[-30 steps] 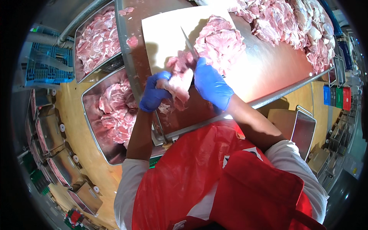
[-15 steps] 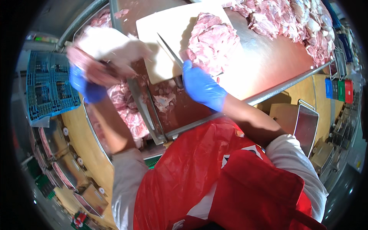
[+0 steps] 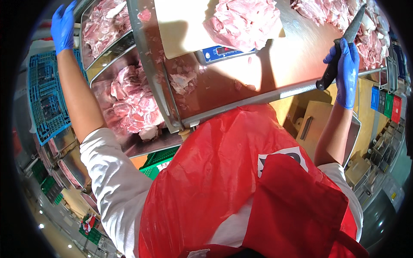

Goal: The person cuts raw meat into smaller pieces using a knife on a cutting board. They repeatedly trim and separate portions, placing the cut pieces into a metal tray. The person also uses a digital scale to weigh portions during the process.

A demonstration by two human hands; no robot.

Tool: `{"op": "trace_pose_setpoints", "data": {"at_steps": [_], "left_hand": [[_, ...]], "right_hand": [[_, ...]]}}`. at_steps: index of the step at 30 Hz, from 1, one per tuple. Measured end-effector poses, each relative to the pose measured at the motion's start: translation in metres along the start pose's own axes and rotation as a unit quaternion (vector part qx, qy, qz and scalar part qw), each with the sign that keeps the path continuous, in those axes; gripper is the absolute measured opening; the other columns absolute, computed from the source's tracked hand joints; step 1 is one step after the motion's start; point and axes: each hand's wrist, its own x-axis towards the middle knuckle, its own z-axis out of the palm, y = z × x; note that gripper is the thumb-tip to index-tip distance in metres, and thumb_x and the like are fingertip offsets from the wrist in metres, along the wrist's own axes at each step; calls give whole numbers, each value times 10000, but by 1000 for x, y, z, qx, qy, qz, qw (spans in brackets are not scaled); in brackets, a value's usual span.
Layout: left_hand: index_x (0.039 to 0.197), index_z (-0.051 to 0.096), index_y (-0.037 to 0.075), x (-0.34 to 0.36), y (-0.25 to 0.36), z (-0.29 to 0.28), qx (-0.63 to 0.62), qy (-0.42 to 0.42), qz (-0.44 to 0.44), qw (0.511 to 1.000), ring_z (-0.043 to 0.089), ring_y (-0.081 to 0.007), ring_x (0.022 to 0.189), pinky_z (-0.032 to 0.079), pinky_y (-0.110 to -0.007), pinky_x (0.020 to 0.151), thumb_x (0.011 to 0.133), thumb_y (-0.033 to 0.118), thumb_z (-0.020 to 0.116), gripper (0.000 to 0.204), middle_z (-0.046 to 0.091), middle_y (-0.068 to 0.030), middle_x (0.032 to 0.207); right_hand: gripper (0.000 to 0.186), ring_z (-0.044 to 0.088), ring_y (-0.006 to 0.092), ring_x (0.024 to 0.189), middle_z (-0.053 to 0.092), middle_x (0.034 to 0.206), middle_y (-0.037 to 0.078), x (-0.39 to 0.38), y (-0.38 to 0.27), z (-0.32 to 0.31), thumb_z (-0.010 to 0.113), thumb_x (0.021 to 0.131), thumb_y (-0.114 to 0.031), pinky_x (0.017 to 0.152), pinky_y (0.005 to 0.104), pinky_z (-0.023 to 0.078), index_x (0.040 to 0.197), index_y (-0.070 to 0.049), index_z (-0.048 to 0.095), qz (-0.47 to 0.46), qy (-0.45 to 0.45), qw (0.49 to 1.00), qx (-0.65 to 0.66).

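My left hand (image 3: 63, 28), in a blue glove, is stretched out at the far left with its fingers apart and nothing in it. It is beside a metal tray of meat pieces (image 3: 103, 28). My right hand (image 3: 346, 71), also gloved in blue, is raised at the right, closed round the black handle of a knife (image 3: 354, 26) whose blade points up and away. Between my hands a large pale pink heap of meat (image 3: 243, 21) lies over a white cutting board (image 3: 174, 32). Its near edge overhangs a blue-fronted scale (image 3: 214, 55).
A second metal tray holds meat (image 3: 133, 101) left of the steel table (image 3: 206, 101). Meat scraps (image 3: 184, 81) lie near the table's left edge. More meat (image 3: 320, 10) is piled at the far right. Blue plastic crates (image 3: 49, 94) stand at the left.
My left hand has let go of the cut of meat it carried and moved up and left, its fingers now spread. My right hand has swung right, away from the board, with the knife.
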Motion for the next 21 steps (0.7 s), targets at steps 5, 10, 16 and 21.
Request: {"op": "trace_pose_setpoints", "data": {"at_steps": [5, 10, 16, 21], "left_hand": [[1233, 607, -20, -50, 157, 88, -24, -115, -15, 993, 651, -310, 982, 529, -397, 915, 919, 211, 644, 392, 683, -178, 1076], [1511, 399, 71, -89, 150, 153, 11, -388, 89, 918, 498, -261, 1331, 408, -384, 1101, 960, 357, 658, 672, 515, -137, 1447], [1543, 364, 145, -106, 179, 231, -71, -436, 67, 895, 442, -291, 1396, 365, -418, 1157, 985, 383, 587, 647, 444, -94, 1528], [1469, 484, 155, -90, 244, 312, -36, -520, 89, 849, 491, -246, 1346, 389, -353, 1133, 955, 411, 627, 592, 510, -89, 1480]], "right_hand": [[237, 637, 176, 650, 633, 800, 85, 9, 15, 33, 536, 1035, -222, 634, 330, 567, 1008, 6, 598, 18, -29, 995, 91], [259, 642, 172, 943, 639, 1022, 93, 37, 59, 60, 530, 1044, -222, 840, 332, 572, 1123, 18, 586, -39, -136, 981, 132], [246, 633, 136, 809, 636, 932, 62, -9, 49, 92, 527, 1037, -237, 678, 280, 554, 1093, -7, 593, 58, -206, 957, 197], [189, 565, 119, 657, 615, 807, 30, -33, 83, 146, 519, 1058, -201, 594, 245, 470, 1024, -40, 613, -14, -204, 951, 232]]}}
